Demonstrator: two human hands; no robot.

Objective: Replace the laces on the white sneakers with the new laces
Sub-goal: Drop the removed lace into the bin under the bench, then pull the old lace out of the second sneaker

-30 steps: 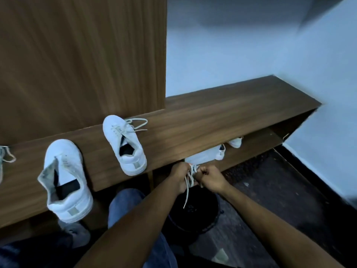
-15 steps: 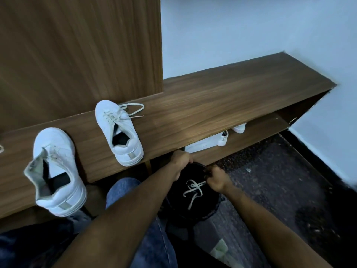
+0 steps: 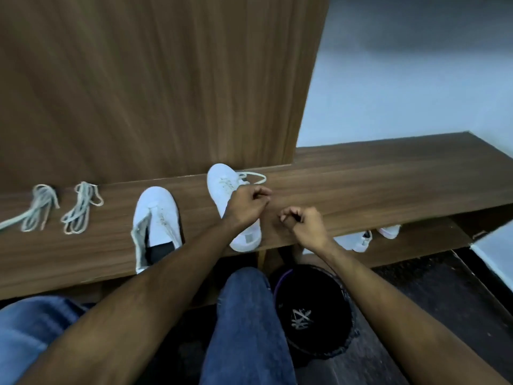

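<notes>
Wood-grain bench point(image 3: 374, 187), long and dark brown, running across the view beneath a tall wooden panel point(image 3: 155, 87) of the same grain, with a pale wall to the right of that panel. Blue jeans point(image 3: 247, 323) in front of the bench edge, one knee between the two forearms. Round black bin point(image 3: 327, 295) on the dark floor below the bench front, just right of that knee, with a crumpled pale lace point(image 3: 301, 318) lying at its bottom. On the bench top, an unlaced white sneaker point(image 3: 155, 218), heel toward the front edge, tongue pulled open, dark insole showing, eyelets bare. To its right on the bench, a second white sneaker point(image 3: 222, 182), toe toward the panel, lace threaded through the eyelets and a loose loop trailing off to the right of the toe. Left hand point(image 3: 245, 204) over the heel half of this laced sneaker, fingers curled in, nothing visibly held. Right hand point(image 3: 302, 222) above the bench front edge, just beside the left, fingers likewise curled around nothing visible. Two bundles of pale laces at the bench's left end, well apart from the sneakers: lace bundle point(image 3: 82, 207) nearer the unlaced shoe, outer lace bundle point(image 3: 36, 209) beyond it. More white shoes point(image 3: 361, 240) on the lower shelf under the bench.
</notes>
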